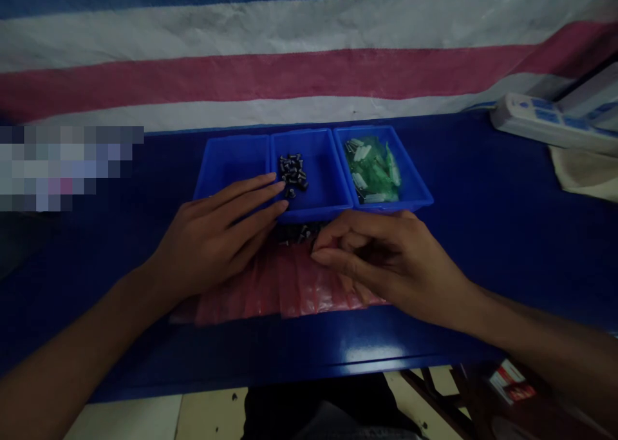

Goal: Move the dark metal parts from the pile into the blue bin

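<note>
My left hand (pixel 224 230) is open, its fingers stretched out over the front edges of the left blue bin (pixel 236 150) and the middle blue bin (pixel 328 169). Small black screws (pixel 292 169) lie in a pile on the left side of the middle bin. Close in front of the bins, my right hand (pixel 381 253) is closed in a pinch; what its fingertips hold, if anything, is too small and dark to make out. Beneath both hands spreads a row of overlapping pink plastic bags (pixel 290 285). More dark screws (pixel 305 232) show at the bags' upper edge, partly hidden by my right hand.
The right blue bin (pixel 415 189) holds green plastic wrapping (pixel 379 172) with pale and metallic pieces. A white power strip (pixel 545 121) and a beige cloth (pixel 584 172) lie at the right of the blue table (pixel 483 234). A striped sheet (pixel 309 73) hangs behind.
</note>
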Motion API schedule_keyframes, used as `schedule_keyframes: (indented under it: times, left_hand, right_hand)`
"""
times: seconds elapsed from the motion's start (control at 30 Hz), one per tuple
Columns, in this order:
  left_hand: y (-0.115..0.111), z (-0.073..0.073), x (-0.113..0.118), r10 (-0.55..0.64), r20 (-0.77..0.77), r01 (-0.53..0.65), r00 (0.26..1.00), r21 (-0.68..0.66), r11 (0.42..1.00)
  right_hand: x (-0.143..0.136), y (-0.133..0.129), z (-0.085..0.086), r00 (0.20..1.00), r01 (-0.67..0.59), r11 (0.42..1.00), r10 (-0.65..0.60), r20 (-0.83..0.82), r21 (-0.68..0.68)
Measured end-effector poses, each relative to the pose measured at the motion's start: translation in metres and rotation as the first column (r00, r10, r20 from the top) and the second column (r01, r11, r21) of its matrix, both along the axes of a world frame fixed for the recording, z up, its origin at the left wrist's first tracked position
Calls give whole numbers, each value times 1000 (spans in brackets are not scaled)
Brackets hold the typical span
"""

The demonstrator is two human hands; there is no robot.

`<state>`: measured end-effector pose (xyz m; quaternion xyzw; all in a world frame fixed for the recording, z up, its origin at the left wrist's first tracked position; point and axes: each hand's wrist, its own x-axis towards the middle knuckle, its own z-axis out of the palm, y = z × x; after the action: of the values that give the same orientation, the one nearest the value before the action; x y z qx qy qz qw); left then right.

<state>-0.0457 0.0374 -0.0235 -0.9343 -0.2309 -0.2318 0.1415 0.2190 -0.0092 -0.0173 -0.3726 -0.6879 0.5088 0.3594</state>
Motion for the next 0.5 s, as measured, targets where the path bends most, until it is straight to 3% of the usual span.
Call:
schedule_keyframes:
  times: [0.1, 0.23, 0.3, 0.4, 0.5]
  left_hand:
    - [0, 0, 0, 5, 3, -5, 1000, 16, 1000]
    - [0, 1, 0, 8, -3, -8, 1000, 30, 1000]
    - [0, 0, 0, 13, -4, -13, 1000, 23, 1000]
    - [0, -1, 0, 8, -9, -8, 1000, 14, 1000]
    - [1, -1, -1, 3, -8, -2, 1000, 27, 1000]
  right_hand:
    - [-2, 1, 2, 995, -58, 934, 27, -91, -352]
    - [0, 4, 1, 993, -85, 868, 32, -115, -489]
    - [2, 6, 1, 991, -56, 899, -3, -134, -434]
    - [3, 7, 3, 986, 61, 988, -82, -143, -145]
    - [4, 4, 7, 986, 128, 983, -112, -124, 129]
